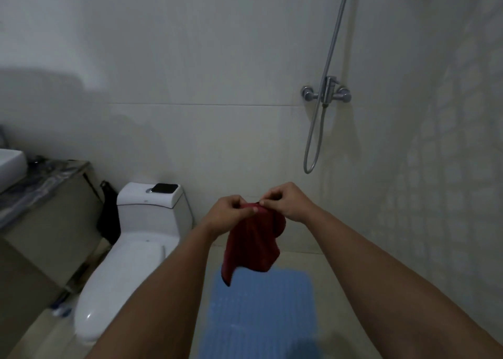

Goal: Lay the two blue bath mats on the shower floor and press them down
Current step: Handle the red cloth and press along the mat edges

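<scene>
Walls: pale, glossy tiled walls point(217, 73) fill the upper part of the view and meet in a corner on the right.
Shower floor: beige tiled shower floor point(334, 290) runs from the wall's foot toward the bottom edge.
Toilet: white ceramic toilet point(122, 263) stands at the left edge of the floor, lid down, its cistern against the wall.
Bath mat: one textured blue rubber bath mat point(261, 318) lies flat on the shower floor near its middle, just right of the toilet; whether it is a single mat or two laid together I cannot tell.
Tabletop: dark marbled tabletop point(40, 179) at far left carries a white basin point(11, 160) at its left end.
Cloth: dark red soft cloth point(253, 244) hangs above the far end of the mat, not touching it.
Shower fitting: chrome mixer tap point(326, 93) on the wall, with a silver hose point(313, 141) looping below it.
Left hand: left hand point(231, 214) pinches the cloth's top edge, fingers curled.
Right hand: right hand point(285, 203) pinches the same edge, close beside the left.
Black bag: dark bag point(109, 220) hangs between tabletop and toilet.
Phone: flat black phone point(164, 188) lies on the cistern's right corner.
</scene>
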